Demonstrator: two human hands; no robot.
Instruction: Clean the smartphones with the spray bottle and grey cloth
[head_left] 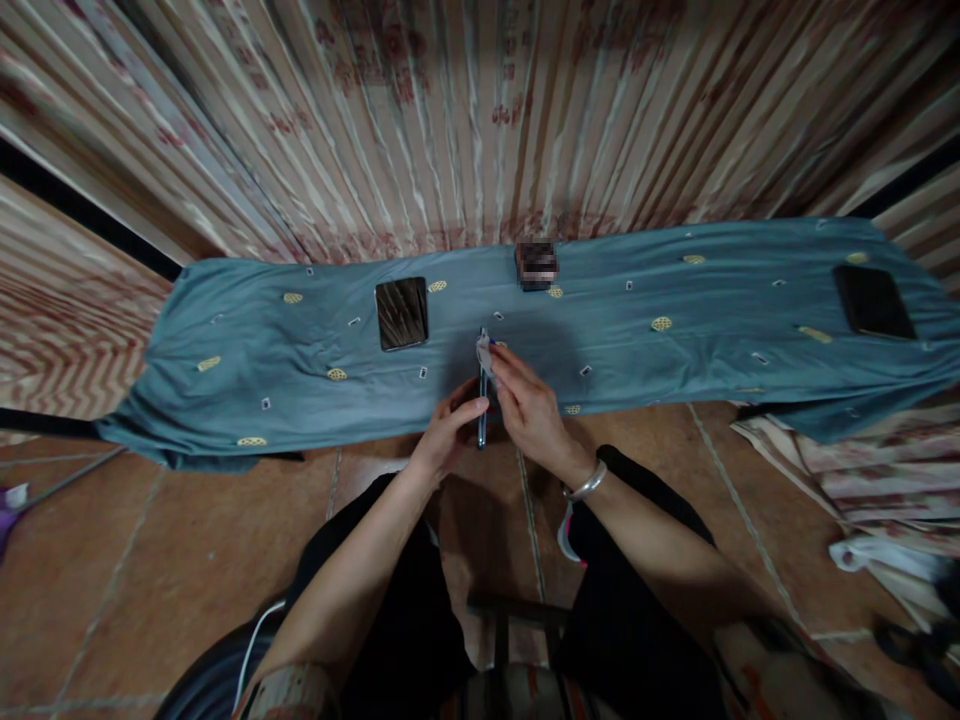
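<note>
In the head view, a slim, flat device (482,428) is held edge-on to the camera above the near edge of the worktop (622,355), between the two hands. It is gripped by the left hand (448,432), with the thumb laid across its edge and the fingers curled on the far side, partly hidden. A small white cloth (484,354) is pinched by the right hand (534,402), whose fingers are drawn close together, and is pressed around the upper part of the device. Whether the device is also supported by the worktop cannot be told.

The worktop is covered by a blue-green sheet printed with yellow and white motifs. Beyond the left hand, a glossy dark tablet (402,314) is laid flat. Near the far edge, ahead of the right hand, a small dark box (536,267) is placed, its top blurred by pixels. A second dark tablet (874,302) is laid well apart, towards the right end. A silver bracelet (586,482) is worn on the right wrist. The worktop is backed by a patterned curtain (480,130).
</note>
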